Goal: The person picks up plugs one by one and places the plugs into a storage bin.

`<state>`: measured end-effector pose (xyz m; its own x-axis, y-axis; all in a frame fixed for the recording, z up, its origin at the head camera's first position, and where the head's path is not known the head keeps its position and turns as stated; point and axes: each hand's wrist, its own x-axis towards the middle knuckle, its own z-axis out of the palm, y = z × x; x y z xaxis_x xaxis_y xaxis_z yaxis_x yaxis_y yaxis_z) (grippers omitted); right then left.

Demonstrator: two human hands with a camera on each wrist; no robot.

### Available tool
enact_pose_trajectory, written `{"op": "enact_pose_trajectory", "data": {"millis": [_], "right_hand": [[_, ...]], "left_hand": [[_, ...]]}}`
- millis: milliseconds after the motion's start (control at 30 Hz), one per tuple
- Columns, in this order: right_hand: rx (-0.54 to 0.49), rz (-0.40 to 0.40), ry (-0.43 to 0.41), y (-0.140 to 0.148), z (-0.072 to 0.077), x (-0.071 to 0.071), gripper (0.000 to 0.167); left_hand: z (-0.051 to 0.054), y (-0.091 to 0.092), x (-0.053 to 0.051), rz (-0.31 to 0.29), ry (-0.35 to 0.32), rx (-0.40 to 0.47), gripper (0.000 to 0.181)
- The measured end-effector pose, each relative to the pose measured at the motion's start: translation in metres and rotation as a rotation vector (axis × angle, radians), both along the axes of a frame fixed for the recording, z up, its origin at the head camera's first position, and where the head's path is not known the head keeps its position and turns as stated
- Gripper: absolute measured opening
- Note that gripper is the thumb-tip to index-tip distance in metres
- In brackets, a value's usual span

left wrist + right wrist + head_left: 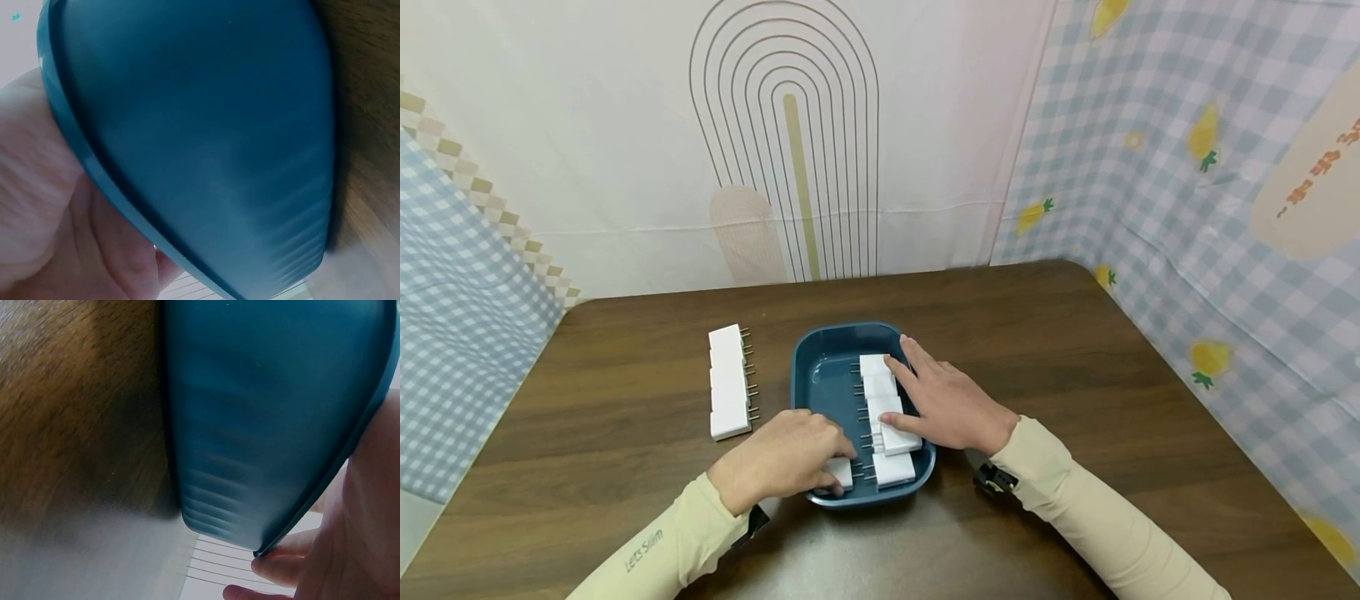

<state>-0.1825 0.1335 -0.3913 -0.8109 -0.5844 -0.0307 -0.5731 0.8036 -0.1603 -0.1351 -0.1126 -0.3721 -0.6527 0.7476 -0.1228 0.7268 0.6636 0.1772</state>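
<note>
A blue tray (829,337) on the table holds several white blocks with thin paired metal pins, like plug-in chargers. In the head view, my left hand (786,454) reaches over the near left rim and pinches a white pronged block (840,473) between thumb and fingers; its pins point right. My right hand (951,404) lies over the right rim, fingers spread, with the thumb touching an upper white block (901,435) that sits on the row beneath. Both wrist views show mostly the tray's outer wall (200,125), (269,412); the blocks are hidden there.
Left of the tray, a row of several white pronged blocks (730,383) lies on the brown wooden table (1075,350), pins facing right. Behind the table hangs a patterned cloth (925,125). A checked cloth (1157,250) borders the right side.
</note>
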Motion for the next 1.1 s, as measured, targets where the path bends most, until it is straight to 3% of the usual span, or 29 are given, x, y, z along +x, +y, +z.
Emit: {"op": "enact_pose_trajectory", "data": {"millis": [433, 600, 1100], "right_hand": [[0.001, 0.001, -0.003, 0.001, 0.0, 0.001, 0.085], [0.001, 0.001, -0.01, 0.001, 0.0, 0.002, 0.085], [0.008, -0.009, -0.01, -0.001, 0.001, 0.0, 0.086]], "left_hand": [[0.003, -0.006, 0.0, -0.03, 0.012, 0.056, 0.027], [0.008, -0.013, 0.0, -0.004, 0.034, 0.09, 0.029], [0.032, -0.047, -0.009, 0.157, 0.271, 0.232, 0.026]]}}
